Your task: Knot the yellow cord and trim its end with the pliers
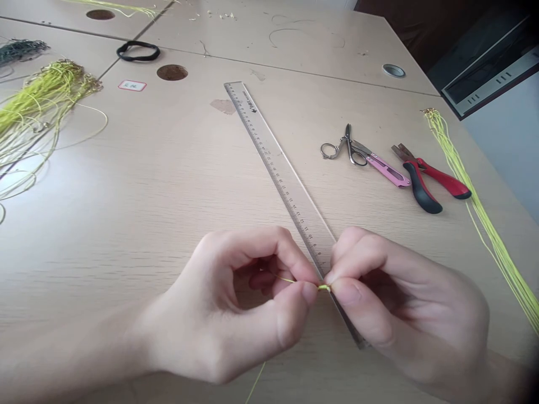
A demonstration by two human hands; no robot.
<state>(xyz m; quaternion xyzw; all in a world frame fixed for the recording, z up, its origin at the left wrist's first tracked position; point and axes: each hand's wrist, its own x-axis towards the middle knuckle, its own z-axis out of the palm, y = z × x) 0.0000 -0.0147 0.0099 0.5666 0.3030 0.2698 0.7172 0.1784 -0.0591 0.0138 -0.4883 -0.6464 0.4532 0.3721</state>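
Observation:
My left hand (236, 303) and my right hand (400, 297) meet over the near end of a clear plastic ruler (273, 163) that lies slanted on the wooden table (147, 185). Both hands pinch a thin yellow-green cord (324, 287) between thumb and forefinger, fingertips almost touching. A short bit of cord shows between the pinches, and a loose end trails down below my left hand at the bottom edge.
Small thread snips with a pink handle (366, 157) and red-black pliers (429, 182) lie right of the ruler. A bundle of yellow-green cords (475, 196) runs along the right edge. Another tangled bundle (37, 106) sits at far left, with a black hair band (138, 51) behind it.

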